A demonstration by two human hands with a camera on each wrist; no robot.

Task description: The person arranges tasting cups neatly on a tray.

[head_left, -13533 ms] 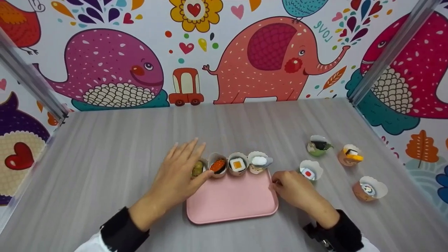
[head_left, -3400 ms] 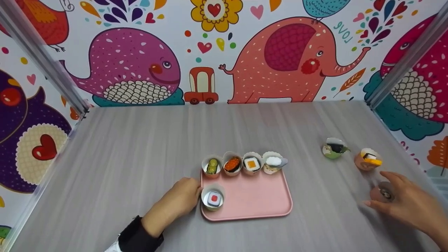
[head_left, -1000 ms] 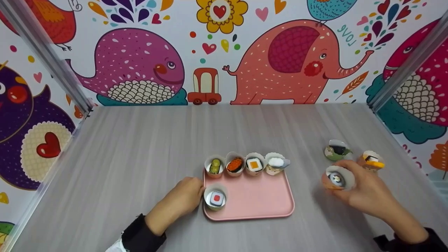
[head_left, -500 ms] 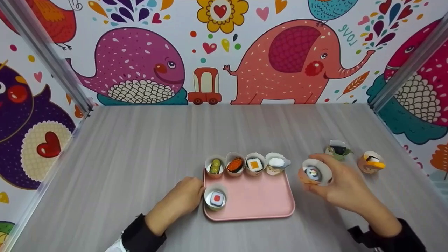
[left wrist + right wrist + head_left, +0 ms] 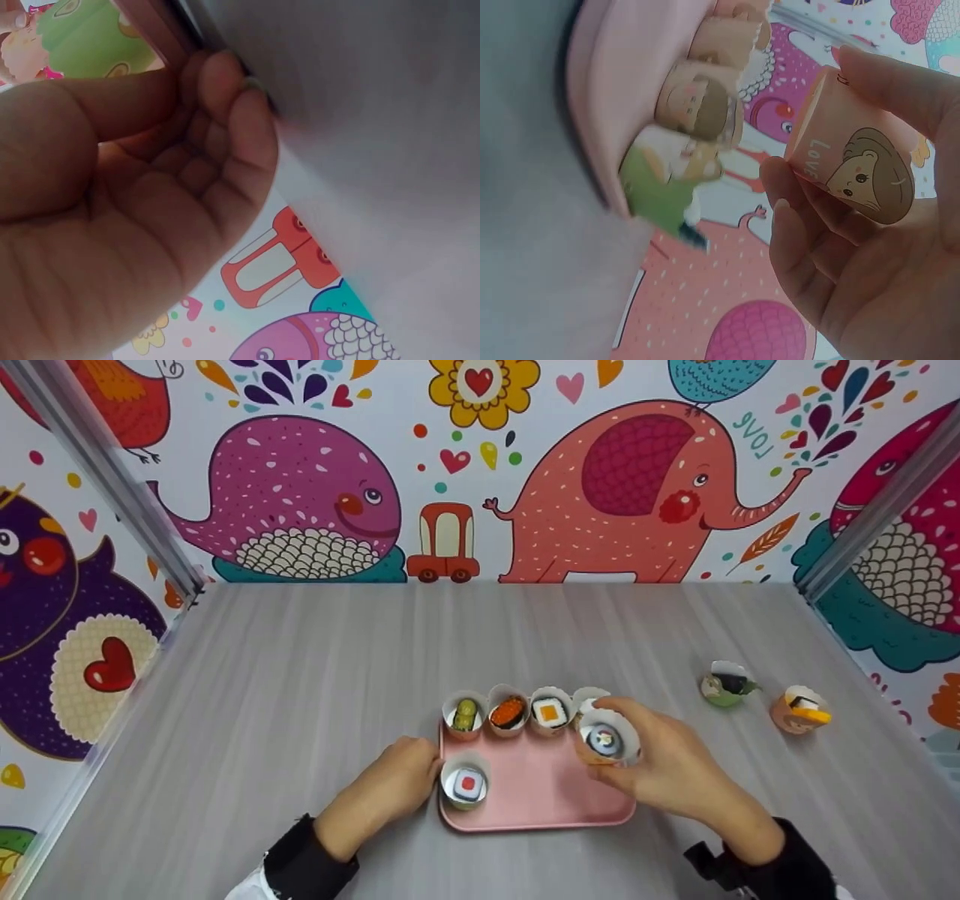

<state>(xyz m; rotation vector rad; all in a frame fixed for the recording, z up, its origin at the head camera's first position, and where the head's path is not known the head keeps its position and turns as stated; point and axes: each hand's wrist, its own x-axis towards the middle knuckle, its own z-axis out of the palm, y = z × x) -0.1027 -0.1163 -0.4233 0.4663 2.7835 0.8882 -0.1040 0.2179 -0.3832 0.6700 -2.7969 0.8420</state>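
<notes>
My right hand (image 5: 675, 757) grips a paper baking cup (image 5: 619, 726) between thumb and fingers, above the right part of the pink tray (image 5: 532, 799). Inside the cup sits a round sushi roll piece (image 5: 603, 741). In the right wrist view the cup (image 5: 821, 146) shows a printed girl's face and "LOVE". My left hand (image 5: 394, 780) pinches the tray's left edge with curled fingers; the left wrist view shows its fingers (image 5: 247, 131) against the tray's edge. A cup with red-centred square sushi (image 5: 467, 784) stands at the tray's front left.
Along the tray's back edge stand cups with green-topped sushi (image 5: 464, 715), orange roe sushi (image 5: 508, 712), yellow-centred sushi (image 5: 550, 712), and one partly hidden cup (image 5: 591, 694). On the table's right are a green cup (image 5: 724, 690) and an orange cup (image 5: 796, 712). Patterned walls enclose the table.
My right hand has picked up the cup with the round roll from the table's right side and carried it left over the tray. My left hand stays at the tray's edge.
</notes>
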